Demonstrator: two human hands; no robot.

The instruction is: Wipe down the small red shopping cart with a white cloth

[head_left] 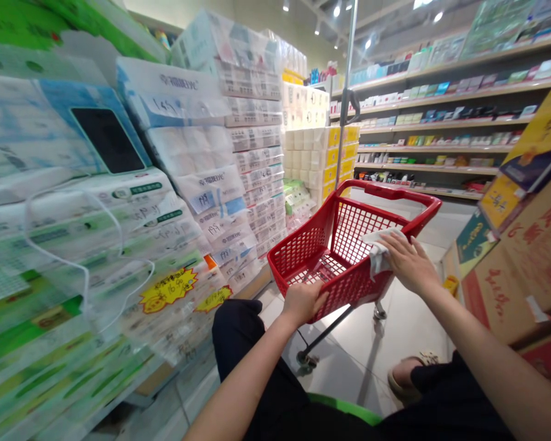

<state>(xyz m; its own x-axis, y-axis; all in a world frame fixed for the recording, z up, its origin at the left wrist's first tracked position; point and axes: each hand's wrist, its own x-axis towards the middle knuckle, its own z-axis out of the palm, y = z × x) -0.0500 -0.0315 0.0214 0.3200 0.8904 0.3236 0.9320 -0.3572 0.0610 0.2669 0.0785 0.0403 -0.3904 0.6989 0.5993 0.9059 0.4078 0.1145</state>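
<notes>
A red plastic shopping basket (344, 245) on small wheels stands tilted in the aisle just ahead of my knees. My left hand (303, 301) is closed over the basket's near rim, gripping it. My right hand (406, 260) lies on the basket's right rim with its fingers pressed down on a white cloth (379, 251). The cloth is bunched between my palm and the red rim. The inside of the basket shows only its mesh floor.
Tall stacks of wrapped tissue packs (202, 184) with yellow price tags line the left side. Cardboard boxes (523, 263) stand at the right. Shelves of small goods (441, 122) run along the back. A metal pole (349, 92) rises behind the basket. Grey floor lies between.
</notes>
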